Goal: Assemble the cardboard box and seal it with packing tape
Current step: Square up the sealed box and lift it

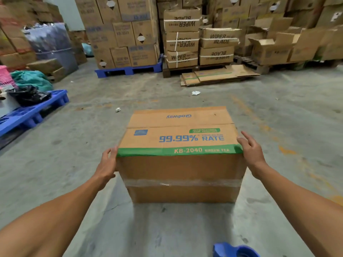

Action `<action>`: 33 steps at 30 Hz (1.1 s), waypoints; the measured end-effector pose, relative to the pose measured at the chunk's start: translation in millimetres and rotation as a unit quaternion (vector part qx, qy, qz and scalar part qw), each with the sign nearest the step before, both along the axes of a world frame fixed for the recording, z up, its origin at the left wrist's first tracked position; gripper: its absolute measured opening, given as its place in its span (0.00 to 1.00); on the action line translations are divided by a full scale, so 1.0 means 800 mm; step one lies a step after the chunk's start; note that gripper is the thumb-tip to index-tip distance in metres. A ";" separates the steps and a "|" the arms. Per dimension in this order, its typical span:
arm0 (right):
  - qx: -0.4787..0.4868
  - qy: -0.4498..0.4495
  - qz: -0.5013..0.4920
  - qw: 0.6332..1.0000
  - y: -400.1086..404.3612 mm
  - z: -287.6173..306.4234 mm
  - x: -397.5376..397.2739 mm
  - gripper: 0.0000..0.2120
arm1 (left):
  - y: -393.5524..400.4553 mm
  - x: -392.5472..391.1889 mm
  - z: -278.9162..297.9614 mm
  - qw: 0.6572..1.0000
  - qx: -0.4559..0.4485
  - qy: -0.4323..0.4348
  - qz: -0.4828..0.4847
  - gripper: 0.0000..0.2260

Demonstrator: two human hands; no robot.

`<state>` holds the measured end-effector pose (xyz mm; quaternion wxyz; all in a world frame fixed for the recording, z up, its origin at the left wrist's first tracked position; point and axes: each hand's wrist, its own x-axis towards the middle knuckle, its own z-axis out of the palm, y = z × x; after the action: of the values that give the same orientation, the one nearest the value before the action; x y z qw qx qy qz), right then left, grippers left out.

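A brown cardboard box (pixel 181 141) with blue "99.99% RATE" print and a green band stands squared up on the concrete floor in front of me. A strip of clear packing tape (pixel 183 182) runs across the face nearest me. My left hand (pixel 106 165) presses flat against the box's left upper edge. My right hand (pixel 251 151) rests on the right upper corner, fingers spread. A blue object (pixel 234 250), only partly in view, lies on the floor at the bottom edge; I cannot tell what it is.
Flattened cartons (pixel 217 76) lie on the floor behind the box. Stacked cartons on pallets (pixel 128 70) line the back. A blue pallet (pixel 33 110) with bags sits at the left. Scraps of white paper (pixel 195 93) dot the floor.
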<state>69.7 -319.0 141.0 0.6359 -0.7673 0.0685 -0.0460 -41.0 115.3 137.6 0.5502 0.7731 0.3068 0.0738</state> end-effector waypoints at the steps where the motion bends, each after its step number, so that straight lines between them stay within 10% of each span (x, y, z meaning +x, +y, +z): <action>1: -0.001 0.025 0.027 0.999 -0.005 0.006 0.005 0.23 | 0.005 0.006 0.000 1.000 -0.002 -0.010 -0.015 0.31; 7: -0.034 0.160 0.130 0.978 -0.011 0.030 0.030 0.30 | 0.025 0.069 0.018 0.995 0.015 0.031 -0.094 0.17; 11: 0.011 0.196 0.149 0.969 -0.009 0.021 0.048 0.41 | 0.038 0.081 0.017 0.986 -0.006 0.088 -0.140 0.36; 21: 0.062 0.086 0.175 0.979 -0.010 0.015 0.002 0.37 | 0.021 0.049 0.014 0.974 -0.067 -0.077 -0.202 0.52; 33: -0.127 -0.091 0.102 0.982 0.008 -0.060 -0.067 0.42 | 0.007 -0.033 -0.068 0.968 0.027 -0.206 -0.139 0.48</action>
<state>16.3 -312.9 92.9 0.5379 -0.8377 -0.0745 -0.0587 -67.4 120.7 82.9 0.5853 0.7910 0.0736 0.1626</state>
